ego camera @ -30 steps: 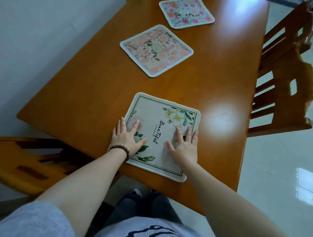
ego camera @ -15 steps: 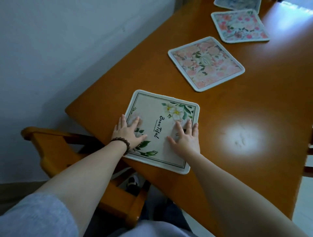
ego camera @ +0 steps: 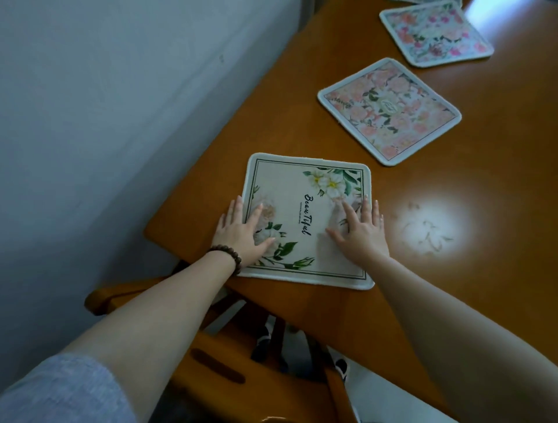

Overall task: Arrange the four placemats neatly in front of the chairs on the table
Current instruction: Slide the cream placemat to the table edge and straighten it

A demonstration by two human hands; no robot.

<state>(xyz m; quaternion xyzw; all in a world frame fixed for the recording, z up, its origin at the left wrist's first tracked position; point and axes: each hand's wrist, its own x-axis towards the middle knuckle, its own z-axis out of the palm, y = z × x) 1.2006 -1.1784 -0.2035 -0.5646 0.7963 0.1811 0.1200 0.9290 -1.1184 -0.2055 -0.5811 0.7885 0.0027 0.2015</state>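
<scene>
We read "Beautiful" in black script on the cream mat (ego camera: 305, 217), which lies at the table (ego camera: 453, 271) edge above a chair (ego camera: 241, 377). Our left hand (ego camera: 241, 232) and right hand (ego camera: 360, 232) press flat on it, fingers spread, gripping nothing. A pink mat (ego camera: 389, 111) and a third mat (ego camera: 434, 31) lie farther along.

At the upper right of the frame, the far placemat (ego camera: 434, 33) is cut by the top edge, and behind it only a thin strip of a fourth placemat (ego camera: 406, 1) is seen. The small print beside the large word on the near placemat (ego camera: 305, 220) cannot be read. The chair (ego camera: 229, 371) at the bottom is partly hidden under the table (ego camera: 498, 211) and behind the forearms.
</scene>
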